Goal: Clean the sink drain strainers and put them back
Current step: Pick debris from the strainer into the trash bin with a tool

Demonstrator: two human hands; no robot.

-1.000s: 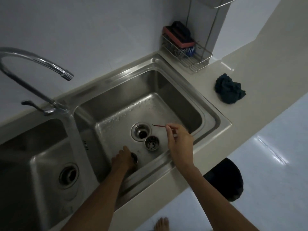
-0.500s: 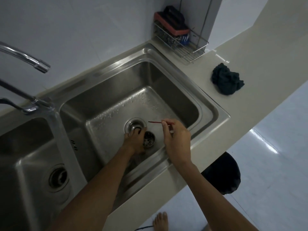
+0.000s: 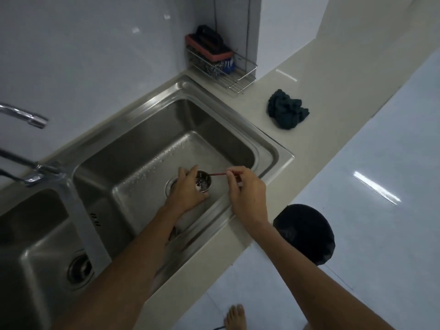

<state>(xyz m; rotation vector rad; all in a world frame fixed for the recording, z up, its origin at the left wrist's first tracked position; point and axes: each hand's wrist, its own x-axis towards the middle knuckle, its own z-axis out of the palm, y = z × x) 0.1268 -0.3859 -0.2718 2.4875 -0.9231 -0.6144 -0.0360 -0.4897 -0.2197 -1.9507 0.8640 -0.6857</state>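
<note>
My left hand [image 3: 188, 189] holds a round metal drain strainer [image 3: 203, 181], tilted with its perforated inside facing right, over the right basin [image 3: 147, 148]. My right hand [image 3: 246, 189] pinches a thin red stick [image 3: 217, 174] whose tip touches the strainer's upper rim. The right basin's open drain hole [image 3: 171, 185] shows partly behind my left hand. The left basin [image 3: 33, 225] has its own drain [image 3: 79, 267], dark inside. A second strainer seen earlier in the right basin is hidden under my left forearm.
The tap spout [image 3: 26, 116] reaches in from the left. A wire rack [image 3: 228, 75] with sponges stands at the back corner. A dark crumpled cloth [image 3: 287, 112] lies on the counter. A black bin [image 3: 307, 232] sits on the floor below the counter edge. My bare foot [image 3: 234, 317] shows at the bottom.
My left hand moved from the basin's front floor to the strainer beside the drain and lifted it, tilted. The stick's tip now meets the strainer. The camera view shifted left and down.
</note>
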